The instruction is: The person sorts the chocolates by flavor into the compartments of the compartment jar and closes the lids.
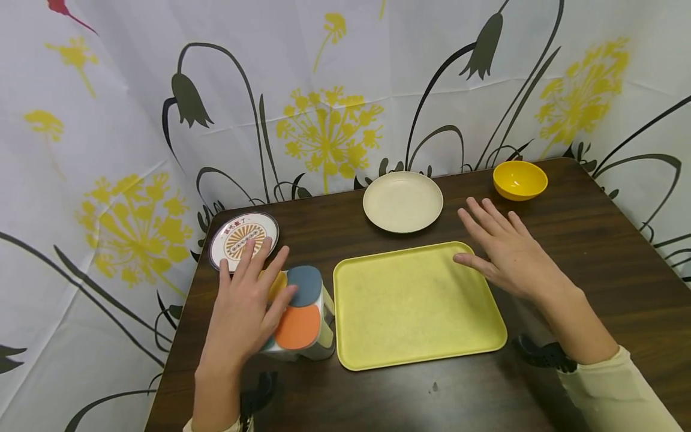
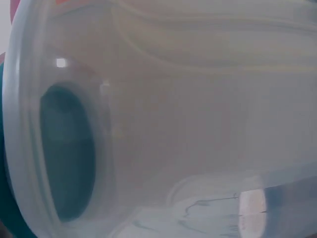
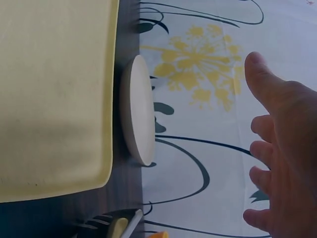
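My left hand (image 1: 243,315) hovers, fingers spread, over a storage container (image 1: 326,327) with blue, yellow and orange lids. In the left wrist view the container's clear wall (image 2: 173,119) fills nearly everything, with a teal oval (image 2: 69,153) behind it. Over the right side of a yellow rectangular tray (image 1: 415,306), my right hand (image 1: 502,252) is raised with straight fingers and holds nothing. The tray (image 3: 54,99) appears bare, beside a cream plate (image 3: 141,109) in the right wrist view; the hand (image 3: 297,148) is apart from both.
A printed white plate (image 1: 245,240) lies at the table's back left, partly behind my left fingers. The cream plate (image 1: 403,202) sits behind the tray, with a yellow bowl (image 1: 520,180) at back right. Dark slotted utensil (image 3: 99,225) at the right wrist view's bottom. A flowered curtain hangs behind.
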`<state>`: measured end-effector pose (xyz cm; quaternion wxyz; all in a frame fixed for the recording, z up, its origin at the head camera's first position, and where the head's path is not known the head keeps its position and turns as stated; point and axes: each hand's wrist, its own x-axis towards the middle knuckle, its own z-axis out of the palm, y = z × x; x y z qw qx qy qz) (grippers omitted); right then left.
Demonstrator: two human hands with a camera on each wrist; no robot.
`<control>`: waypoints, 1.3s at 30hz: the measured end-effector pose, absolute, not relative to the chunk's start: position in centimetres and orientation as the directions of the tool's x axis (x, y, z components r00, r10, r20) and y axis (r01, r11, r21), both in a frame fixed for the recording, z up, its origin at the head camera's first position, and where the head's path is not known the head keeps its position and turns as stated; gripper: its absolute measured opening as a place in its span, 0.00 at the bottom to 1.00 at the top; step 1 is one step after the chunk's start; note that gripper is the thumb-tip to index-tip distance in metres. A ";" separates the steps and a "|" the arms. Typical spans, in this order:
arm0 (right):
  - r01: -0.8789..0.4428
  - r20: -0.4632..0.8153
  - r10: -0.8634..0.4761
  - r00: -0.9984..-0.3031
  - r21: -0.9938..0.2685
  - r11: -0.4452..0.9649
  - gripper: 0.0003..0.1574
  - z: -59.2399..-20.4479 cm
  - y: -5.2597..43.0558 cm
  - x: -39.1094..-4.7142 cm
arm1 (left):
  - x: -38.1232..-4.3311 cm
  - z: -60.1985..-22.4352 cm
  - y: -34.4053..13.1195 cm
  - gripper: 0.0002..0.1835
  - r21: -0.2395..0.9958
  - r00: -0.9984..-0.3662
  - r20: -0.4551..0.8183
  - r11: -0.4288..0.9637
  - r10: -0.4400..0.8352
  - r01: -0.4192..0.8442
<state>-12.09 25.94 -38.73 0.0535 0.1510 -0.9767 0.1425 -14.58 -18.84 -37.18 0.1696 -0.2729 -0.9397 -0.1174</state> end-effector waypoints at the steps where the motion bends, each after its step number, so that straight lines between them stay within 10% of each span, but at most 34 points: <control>1: -0.308 0.149 -0.277 -0.949 -0.259 0.915 0.51 -38.7 26.0 -12.1 | -14.6 -37.2 -18.9 0.34 0.130 -0.801 0.370 0.828 0.470 0.546; 39: -0.314 0.179 -0.277 -0.944 -0.237 0.919 0.52 -38.7 26.2 -12.4 | -14.5 -37.2 -19.0 0.38 0.102 -0.851 0.276 0.867 0.446 0.488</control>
